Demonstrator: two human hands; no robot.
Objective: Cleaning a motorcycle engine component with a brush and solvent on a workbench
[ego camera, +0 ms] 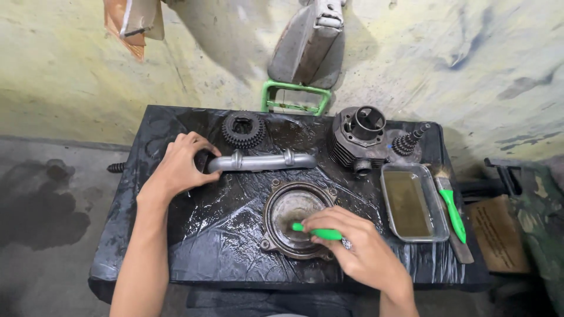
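Note:
My right hand [361, 249] grips a green-handled brush [314, 231] whose tip rests inside a round metal housing [294, 205] at the middle of the black plastic-covered table [147, 246]. My left hand [179, 164] is closed around the left end of a grey metal pipe [264, 161] that lies across the table behind the housing. The brush's bristles are hidden by my fingers and the housing's bowl.
A gear cluster [242, 129] sits at the back, a finned engine cylinder [355, 138] and a stepped gear shaft [408, 141] at the back right. A rectangular tray of murky liquid [411, 202] and a second green-handled brush [452, 211] lie on the right. The table is wet.

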